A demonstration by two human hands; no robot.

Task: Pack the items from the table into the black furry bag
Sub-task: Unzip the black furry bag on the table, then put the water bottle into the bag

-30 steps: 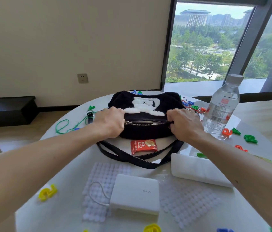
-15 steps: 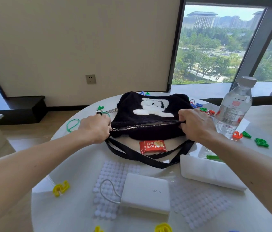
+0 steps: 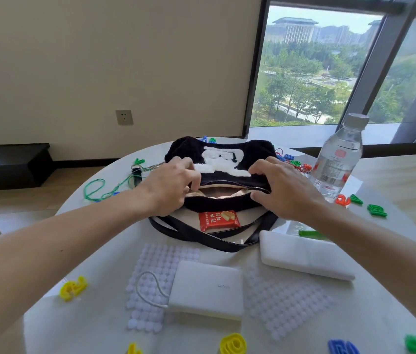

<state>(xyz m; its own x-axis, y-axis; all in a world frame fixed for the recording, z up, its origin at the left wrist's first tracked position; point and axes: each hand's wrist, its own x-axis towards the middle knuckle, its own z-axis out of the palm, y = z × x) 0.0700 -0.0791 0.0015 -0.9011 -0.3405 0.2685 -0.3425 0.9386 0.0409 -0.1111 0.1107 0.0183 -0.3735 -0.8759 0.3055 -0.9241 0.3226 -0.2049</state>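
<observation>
The black furry bag [image 3: 258, 150] with a white patch lies at the far middle of the round white table [image 3: 94, 325]. Its zip is undone and the mouth gapes, showing a beige lining [image 3: 218, 193]. My left hand [image 3: 169, 186] grips the left end of the opening; my right hand [image 3: 282, 186] grips the right end. In front of the bag, inside its black strap loop [image 3: 201, 238], lies a red snack packet [image 3: 218, 220]. Nearer me sit a white power bank [image 3: 208, 290] with a cord loop and a white tissue pack [image 3: 304, 255]. A water bottle [image 3: 337, 159] stands at the right.
Two sheets of translucent dots [image 3: 158, 267] lie under and beside the power bank. Coloured plastic letters are scattered around: yellow [image 3: 72, 288], green [image 3: 376, 210], blue [image 3: 342, 347]. A green cord with keys [image 3: 114, 186] lies at the left. The table edge curves close on both sides.
My left hand pulled the zip open leftwards, then came back to the bag's mouth. Both hands now spread the opening, so the lining shows.
</observation>
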